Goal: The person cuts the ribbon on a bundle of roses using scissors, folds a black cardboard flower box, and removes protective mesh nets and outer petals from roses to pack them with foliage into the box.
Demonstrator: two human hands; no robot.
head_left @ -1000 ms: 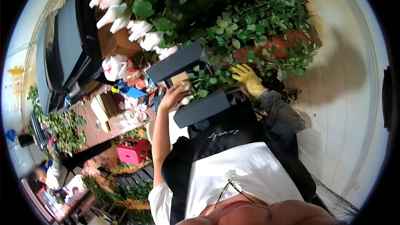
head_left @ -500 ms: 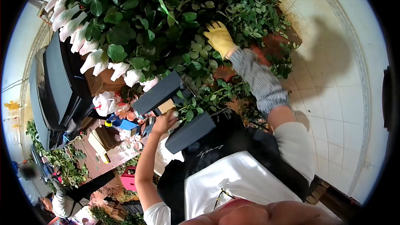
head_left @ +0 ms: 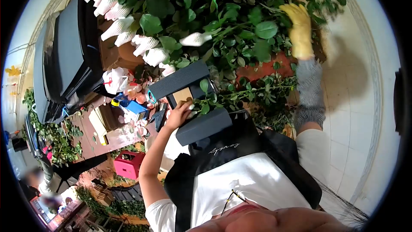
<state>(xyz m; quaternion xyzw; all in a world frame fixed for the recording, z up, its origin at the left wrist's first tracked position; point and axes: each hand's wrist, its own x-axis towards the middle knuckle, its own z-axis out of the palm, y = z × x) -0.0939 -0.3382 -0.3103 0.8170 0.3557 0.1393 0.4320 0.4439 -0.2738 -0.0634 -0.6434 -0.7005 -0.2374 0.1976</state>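
My bare left hand (head_left: 180, 113) is curled inside a black corrugated box (head_left: 206, 126), against the ends of leafy stems (head_left: 244, 93) that stretch out to the right. Something white shows at its fingertips, too small to make out. My right hand (head_left: 298, 28), in a yellow glove and a grey knitted sleeve, is closed round a leafy rose stem at the right of the pile. One rose in a white net sleeve (head_left: 195, 39) lies apart from the others, over the leaves. More netted roses (head_left: 143, 44) line the pile's left side, heads pointing left.
Black boxes or panels (head_left: 64, 60) lean at the left. A white bag (head_left: 115, 80), blue box (head_left: 136, 106) and cardboard pieces (head_left: 101, 122) lie on the table. A pink stool (head_left: 127, 164) stands below. Another person (head_left: 45, 180) is at the lower left. Tiled wall at right.
My gloved right hand has moved right, from the leaves to the pile's right edge, now with a stem. A single netted rose now shows over the leaves. My left hand stays at the box.
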